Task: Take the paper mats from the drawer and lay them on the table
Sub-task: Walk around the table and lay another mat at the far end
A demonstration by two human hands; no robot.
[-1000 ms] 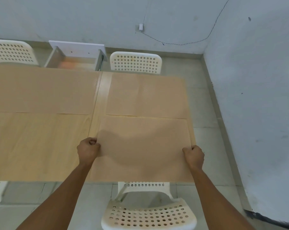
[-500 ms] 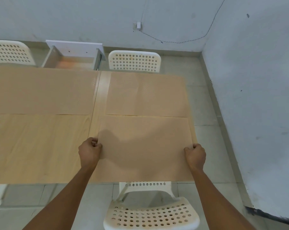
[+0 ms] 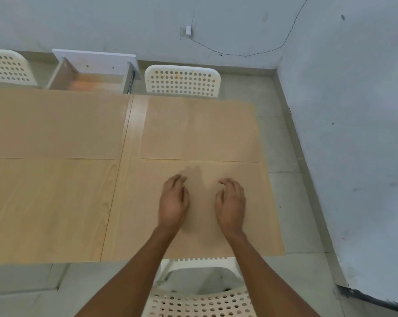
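A brown paper mat point(image 3: 257, 202) lies flat on the near right part of the wooden table point(image 3: 56, 207). My left hand point(image 3: 174, 200) and my right hand point(image 3: 231, 202) are over its middle, palms down, fingers loosely curved, holding nothing. A second mat point(image 3: 200, 129) lies just beyond it at the far right. A third mat point(image 3: 56, 124) covers the far left of the table. The white drawer point(image 3: 90, 72) stands pulled out past the table's far edge.
White perforated chairs stand at the far side point(image 3: 183, 81), the far left point(image 3: 6, 67) and right below me point(image 3: 200, 294). A grey wall point(image 3: 353, 133) runs close along the right. A cable hangs on the back wall.
Both hands have let go of the near mat's side edges and moved inward to its middle. The mat now lies flat on the table.
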